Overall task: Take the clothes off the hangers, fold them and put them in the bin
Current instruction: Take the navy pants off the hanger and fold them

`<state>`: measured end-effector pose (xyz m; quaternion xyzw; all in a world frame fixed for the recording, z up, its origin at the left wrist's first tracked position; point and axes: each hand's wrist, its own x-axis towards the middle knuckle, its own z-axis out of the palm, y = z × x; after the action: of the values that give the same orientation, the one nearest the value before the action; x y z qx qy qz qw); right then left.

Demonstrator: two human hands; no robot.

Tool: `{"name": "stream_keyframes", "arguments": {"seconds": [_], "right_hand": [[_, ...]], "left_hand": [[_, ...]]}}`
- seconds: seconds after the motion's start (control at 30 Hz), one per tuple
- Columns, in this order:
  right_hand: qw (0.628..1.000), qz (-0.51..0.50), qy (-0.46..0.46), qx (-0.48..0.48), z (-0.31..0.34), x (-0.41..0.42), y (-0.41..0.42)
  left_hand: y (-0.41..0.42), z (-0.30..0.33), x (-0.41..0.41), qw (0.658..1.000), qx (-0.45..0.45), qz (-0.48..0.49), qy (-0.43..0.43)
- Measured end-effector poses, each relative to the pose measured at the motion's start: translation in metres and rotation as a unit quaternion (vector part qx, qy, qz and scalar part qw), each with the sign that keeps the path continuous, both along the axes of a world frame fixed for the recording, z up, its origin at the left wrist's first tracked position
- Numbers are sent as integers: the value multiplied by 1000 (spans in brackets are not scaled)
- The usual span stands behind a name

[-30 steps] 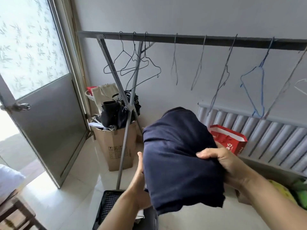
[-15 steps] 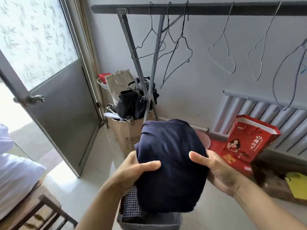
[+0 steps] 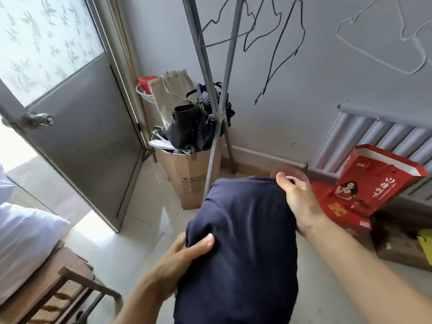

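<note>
Two hands hold a folded navy garment low in the middle of the view, above the pale tiled floor. The left hand grips its near left edge, thumb curled over the top of the cloth and the other fingers hidden beneath. The right hand clasps the far right corner, thumb lying across the top edge and fingers wrapped behind the fold. The garment fills the lower centre and hides whatever lies under it, so the bin cannot be seen. Behind it stand the grey legs of a rack, with bare wire hangers dangling above; one pale hanger hangs to the right against the wall. A tall cardboard box stands in the corner behind the rack legs, stuffed with dark bags and a beige tote. To the right, a red gift bag leans against a grey radiator, with a red box below it. At left, a grey door with a patterned frosted pane stands open; a white pillow rests on a wooden stool in the lower left corner.
</note>
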<state>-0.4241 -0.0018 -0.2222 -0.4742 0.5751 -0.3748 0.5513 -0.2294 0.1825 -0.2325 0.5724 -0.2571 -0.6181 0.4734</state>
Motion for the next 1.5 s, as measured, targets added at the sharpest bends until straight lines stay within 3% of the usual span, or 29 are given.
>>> {"name": "stream_keyframes", "arguments": {"seconds": [0.07, 0.23, 0.4, 0.57, 0.8, 0.87, 0.97, 1.07, 1.13, 1.23, 1.3, 1.37, 1.5], "right_hand": [[998, -30, 46, 9, -22, 7, -17], [997, 17, -7, 69, -53, 20, -32], [984, 153, 92, -25, -58, 42, -47], [874, 433, 219, -27, -54, 103, -49], [773, 517, 366, -33, -69, 141, -82], [782, 496, 374, -45, -75, 151, -94], [853, 371, 355, -96, -96, 166, -110], [872, 354, 324, -97, -124, 173, -117], [895, 328, 300, -29, -151, 158, -129], [929, 210, 253, 168, -205, 104, -129], [925, 171, 171, 294, -242, 63, -97], [893, 180, 70, 406, -257, 46, -56], [867, 134, -194, 440, -273, 31, -23]], "left_hand": [[-4, -8, -6, 999, 9, 37, 24], [-18, -31, -5, 997, 46, 57, 33], [-33, -43, 14, 998, 33, -31, -42], [-48, -56, 21, 989, 32, -106, -101], [-70, -78, 39, 987, 28, -86, -132], [-75, -85, 44, 987, 32, -81, -133], [-76, -99, 47, 993, 40, -41, -100], [-73, -121, 45, 997, 55, 28, -56], [-72, -134, 41, 995, 66, 69, -32], [-71, -156, 33, 986, 79, 145, 36], [-74, -171, 25, 979, 80, 175, 74], [-78, -186, 20, 973, 88, 196, 88], [-86, -224, 17, 969, 126, 199, 78]]}}
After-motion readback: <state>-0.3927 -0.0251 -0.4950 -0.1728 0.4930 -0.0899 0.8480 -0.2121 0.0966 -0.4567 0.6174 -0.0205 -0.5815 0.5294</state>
